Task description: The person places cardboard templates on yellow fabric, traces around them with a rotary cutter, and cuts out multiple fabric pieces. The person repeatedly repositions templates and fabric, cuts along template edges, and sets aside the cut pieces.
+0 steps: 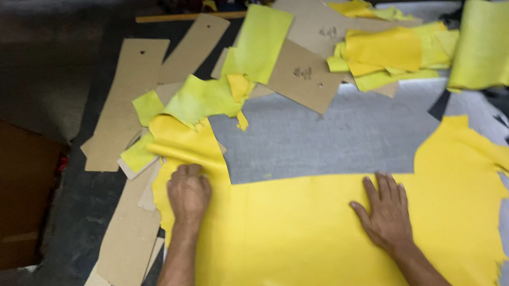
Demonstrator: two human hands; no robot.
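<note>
A large yellow leather hide (319, 245) lies spread over a grey cutting board (330, 130), filling the lower half of the view from about 7 o'clock round to 4 o'clock. The left hand (188, 193) sits at the hide's 9 o'clock edge with its fingers curled under, knuckles bearing down on the leather just below a fold; whether it pinches any leather inside the curl cannot be told. The right hand (385, 208) lies flat near the hide's upper edge at about 5 o'clock from centre, fingers spread and palm pressed on the surface, gripping nothing.

Part of the work looks done — a clean rectangular piece is already missing from the hide's top edge, leaving bare board between the two hands, and a stack of cut yellow pieces (392, 52) lies at 1 o'clock, with a rolled yellow-green hide (498, 42) beside it at 2 o'clock. Cardboard patterns (126, 100) fan out from 8 o'clock to 12 o'clock, some overlapped by yellow-green offcuts (207, 97). Most of the hide is still uncut, so by this judgement much remains — no knife or pattern lies on it now.
</note>
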